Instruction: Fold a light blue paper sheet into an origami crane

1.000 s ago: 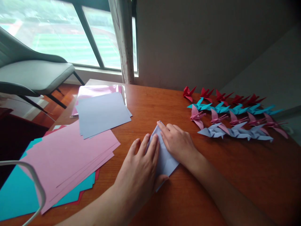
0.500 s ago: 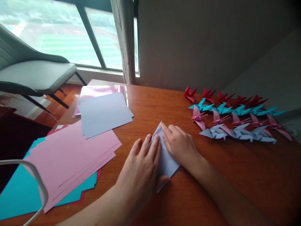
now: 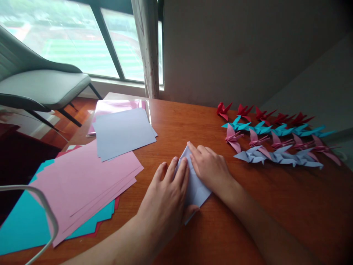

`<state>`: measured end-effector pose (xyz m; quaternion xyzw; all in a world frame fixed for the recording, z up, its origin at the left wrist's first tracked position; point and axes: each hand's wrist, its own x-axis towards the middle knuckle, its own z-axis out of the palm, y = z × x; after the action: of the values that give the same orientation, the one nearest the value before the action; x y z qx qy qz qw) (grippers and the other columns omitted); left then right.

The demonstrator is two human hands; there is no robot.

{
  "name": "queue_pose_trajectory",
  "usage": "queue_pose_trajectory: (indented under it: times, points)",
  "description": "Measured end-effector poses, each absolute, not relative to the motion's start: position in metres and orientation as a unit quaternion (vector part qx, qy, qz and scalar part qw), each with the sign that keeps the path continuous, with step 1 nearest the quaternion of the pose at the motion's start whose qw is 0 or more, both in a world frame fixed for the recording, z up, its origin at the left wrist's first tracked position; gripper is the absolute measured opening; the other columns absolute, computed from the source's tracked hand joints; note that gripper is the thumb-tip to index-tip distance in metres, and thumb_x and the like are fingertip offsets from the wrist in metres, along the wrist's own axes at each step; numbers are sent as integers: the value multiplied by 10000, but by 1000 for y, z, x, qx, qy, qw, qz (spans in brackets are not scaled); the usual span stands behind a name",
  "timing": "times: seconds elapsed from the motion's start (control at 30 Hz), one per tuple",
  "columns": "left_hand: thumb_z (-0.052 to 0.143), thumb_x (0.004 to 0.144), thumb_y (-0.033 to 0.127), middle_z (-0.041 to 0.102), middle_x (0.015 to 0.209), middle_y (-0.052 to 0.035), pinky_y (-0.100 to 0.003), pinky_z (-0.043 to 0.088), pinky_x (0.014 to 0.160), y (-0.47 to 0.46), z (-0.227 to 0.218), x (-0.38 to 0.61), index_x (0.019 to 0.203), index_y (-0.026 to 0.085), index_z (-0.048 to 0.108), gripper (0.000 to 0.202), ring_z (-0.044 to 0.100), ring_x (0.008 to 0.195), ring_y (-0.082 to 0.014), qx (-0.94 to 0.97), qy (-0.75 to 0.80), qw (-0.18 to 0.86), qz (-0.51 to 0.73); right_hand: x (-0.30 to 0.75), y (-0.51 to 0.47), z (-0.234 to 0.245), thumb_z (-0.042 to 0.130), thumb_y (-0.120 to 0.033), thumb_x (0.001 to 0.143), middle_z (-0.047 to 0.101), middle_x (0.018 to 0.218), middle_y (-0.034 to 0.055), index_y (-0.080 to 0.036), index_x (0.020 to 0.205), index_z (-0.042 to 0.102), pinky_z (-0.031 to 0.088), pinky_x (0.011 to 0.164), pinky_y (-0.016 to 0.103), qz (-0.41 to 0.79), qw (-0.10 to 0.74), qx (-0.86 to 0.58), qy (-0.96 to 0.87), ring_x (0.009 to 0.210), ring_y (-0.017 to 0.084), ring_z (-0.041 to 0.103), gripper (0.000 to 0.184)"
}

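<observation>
A folded lavender paper [image 3: 195, 187] lies on the wooden table [image 3: 248, 206] in front of me. My left hand [image 3: 165, 195] lies flat on its left side, fingers stretched out, thumb tucked at the lower edge. My right hand [image 3: 210, 167] presses on the right side, its index finger stretched along the upper fold toward the tip. Both hands hide most of the paper.
Rows of folded paper cranes [image 3: 275, 138] in red, teal, pink and lavender lie at the right. Stacks of lavender sheets [image 3: 122, 132], pink sheets [image 3: 88, 180] and teal sheets [image 3: 24, 224] lie at the left. A grey chair [image 3: 41, 86] stands by the window.
Both hands stay pressed on the folded paper; my right index finger has hardly shifted along the fold. The view has drifted slightly.
</observation>
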<state>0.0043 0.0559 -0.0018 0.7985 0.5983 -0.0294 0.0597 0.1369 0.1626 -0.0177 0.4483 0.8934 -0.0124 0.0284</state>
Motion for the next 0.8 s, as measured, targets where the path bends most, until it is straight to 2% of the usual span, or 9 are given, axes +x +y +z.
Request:
queue_pose_trajectory:
  times: [0.27,0.4,0.6,0.8]
  points:
    - [434,885,684,272,1598,-173,-558,324,1153,56,-2,5,1509,57,348,889,282,1462,-387,800,596,65,-37,137,169,-17,332,-341,1021,709,1099,102,-221,1474,430,496,719,304,-44,15,451,891,991,237,666,479]
    - [420,893,682,273,1599,-173,-562,321,1154,57,-2,5,1507,60,353,878,282,1462,-385,800,596,64,-32,140,174,-16,360,-434,1018,720,1154,93,-259,1425,489,497,756,307,-64,1,450,891,995,235,690,462]
    - [375,906,688,283,1596,-183,-565,327,1148,55,-4,5,1506,52,353,874,281,1461,-386,797,600,64,-14,139,189,-11,482,-535,961,745,1124,74,-270,1313,613,485,776,316,-76,-18,438,896,994,251,701,459]
    - [328,921,688,322,1580,-199,-570,316,1156,54,-4,5,1500,32,355,875,276,1462,-388,797,600,68,-12,131,205,-2,578,-637,865,767,1027,58,-290,1191,687,436,694,305,-77,-20,425,902,955,256,700,489]
